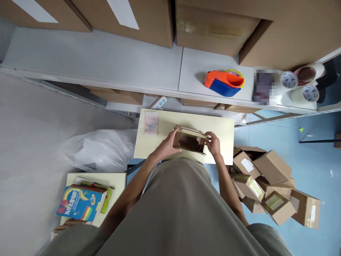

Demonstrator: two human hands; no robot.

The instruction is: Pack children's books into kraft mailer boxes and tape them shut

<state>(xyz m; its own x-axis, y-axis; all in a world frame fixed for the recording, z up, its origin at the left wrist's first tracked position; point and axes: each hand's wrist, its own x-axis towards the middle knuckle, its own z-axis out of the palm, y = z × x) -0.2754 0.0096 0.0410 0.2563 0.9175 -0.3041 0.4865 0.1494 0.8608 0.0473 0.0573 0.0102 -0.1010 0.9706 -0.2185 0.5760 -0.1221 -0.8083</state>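
Note:
A small brown cardboard box (191, 130) with torn edges lies on the pale yellow table (223, 129), its open side facing up toward me. The inside looks dark, and I cannot make out any contents. My left hand (168, 144) grips the box's left end, thumb at the near side and fingers at the far corner. At the right end, my right hand (214, 143) pinches the torn edge near the far corner. A flat pinkish item (151, 123), blurred, lies at the table's far left.
On the grey shelf (128, 60) behind stand an orange and blue tape dispenser (225, 83), several tape rolls (289, 80) and large cartons (213, 32). Cardboard boxes (274, 167) are piled on the floor at right. Books (81, 202) and a white plastic bag (102, 149) are at left.

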